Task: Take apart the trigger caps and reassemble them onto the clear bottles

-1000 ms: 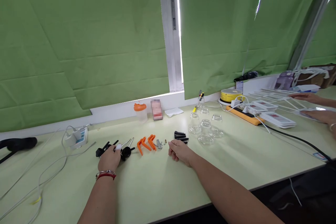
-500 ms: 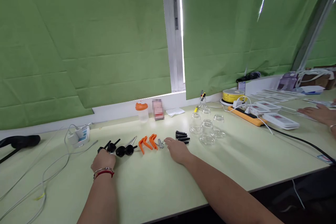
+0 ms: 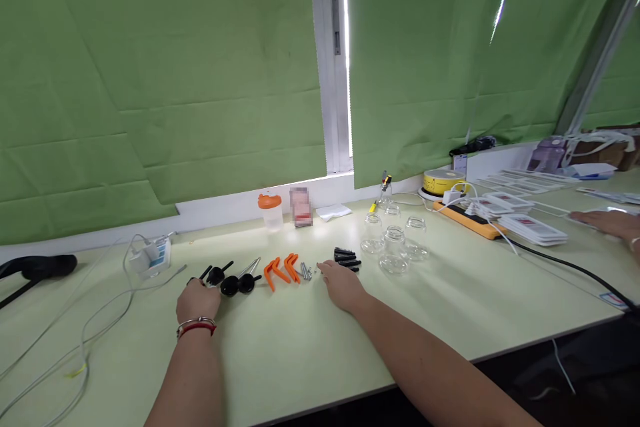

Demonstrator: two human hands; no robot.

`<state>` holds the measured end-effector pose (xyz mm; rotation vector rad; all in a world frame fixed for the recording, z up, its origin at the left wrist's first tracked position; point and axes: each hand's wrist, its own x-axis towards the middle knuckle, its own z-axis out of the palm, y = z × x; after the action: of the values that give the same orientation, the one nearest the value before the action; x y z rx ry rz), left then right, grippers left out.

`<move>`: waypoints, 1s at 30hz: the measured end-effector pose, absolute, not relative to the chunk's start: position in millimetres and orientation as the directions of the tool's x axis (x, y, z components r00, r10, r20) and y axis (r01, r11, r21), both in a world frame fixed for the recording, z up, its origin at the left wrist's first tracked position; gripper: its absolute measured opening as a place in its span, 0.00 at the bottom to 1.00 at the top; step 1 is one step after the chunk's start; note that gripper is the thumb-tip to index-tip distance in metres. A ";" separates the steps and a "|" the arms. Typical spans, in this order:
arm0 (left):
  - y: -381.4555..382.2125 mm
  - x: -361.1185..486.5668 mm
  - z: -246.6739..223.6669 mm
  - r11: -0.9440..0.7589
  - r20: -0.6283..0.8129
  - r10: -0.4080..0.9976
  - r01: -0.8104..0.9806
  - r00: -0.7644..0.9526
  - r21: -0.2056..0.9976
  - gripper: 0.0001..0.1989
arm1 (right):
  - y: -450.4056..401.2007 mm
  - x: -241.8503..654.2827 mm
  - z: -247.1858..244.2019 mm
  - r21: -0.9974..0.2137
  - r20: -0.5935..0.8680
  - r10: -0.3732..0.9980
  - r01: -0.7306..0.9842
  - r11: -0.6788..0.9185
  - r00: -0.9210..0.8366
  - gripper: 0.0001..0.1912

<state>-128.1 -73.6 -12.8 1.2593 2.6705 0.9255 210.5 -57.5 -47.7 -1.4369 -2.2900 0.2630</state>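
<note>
My left hand (image 3: 197, 301) is curled, palm down, over a black round piece whose thin stem (image 3: 205, 272) sticks out past the fingers; its fingertips are hidden. Beside it lie more black round pieces (image 3: 229, 286) with stems and slim silver rods (image 3: 250, 267). Orange angled handles (image 3: 277, 271) and silver screws (image 3: 305, 271) follow in a row to the right. My right hand (image 3: 344, 283) lies on the table, fingers stretched toward tiny bits (image 3: 315, 271) by the screws. Just behind it are black ridged pieces (image 3: 345, 256), partly covered by the hand.
Several clear glass jars (image 3: 394, 252) stand right of centre. An orange-lidded cup (image 3: 271, 212) is at the back. On the right are an orange power strip (image 3: 470, 220), white cards (image 3: 533, 229) and another person's hand (image 3: 605, 220). White cables (image 3: 83, 327) cross the left side.
My right hand has shifted slightly right, away from the screws. Near my left hand, black round pieces have moved a little. The other person's hand has moved slightly.
</note>
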 end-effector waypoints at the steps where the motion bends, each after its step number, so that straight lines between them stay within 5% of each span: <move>1: -73.4 -127.7 -12.7 0.472 0.218 0.711 0.683 -0.669 0.557 0.20 | -57.6 209.9 -46.9 -0.360 0.233 0.897 0.824 0.438 -0.376 0.17; 11: -69.5 -109.3 -10.3 0.023 0.443 0.638 0.591 -0.629 0.806 0.29 | -59.6 210.1 -46.7 -0.367 0.227 0.910 0.834 0.411 -0.348 0.09; 16: -77.0 -75.5 -1.5 -0.467 0.496 0.756 0.178 -0.428 0.866 0.32 | -59.6 212.7 -48.5 -0.423 0.239 0.915 0.813 0.400 -0.325 0.08; 22: -90.2 -32.3 2.7 -0.440 0.425 0.885 -0.038 -0.192 0.897 0.29 | -57.7 212.9 -48.9 -0.490 0.236 0.917 0.775 0.399 -0.323 0.08; 27: -94.2 -3.8 -0.8 -0.341 0.317 0.931 -0.114 -0.183 0.933 0.29 | -60.5 213.0 -48.0 -0.569 0.254 0.924 0.728 0.382 -0.286 0.06; 30: -94.2 5.6 -5.9 -0.283 0.248 0.948 -0.179 -0.198 0.942 0.26 | -61.8 210.4 -48.5 -0.820 0.168 0.959 0.508 0.264 -0.226 0.05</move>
<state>5.6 -94.2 -5.9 1.1556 1.0341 1.6291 210.4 -61.8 -48.5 -1.3318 -1.8480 0.8345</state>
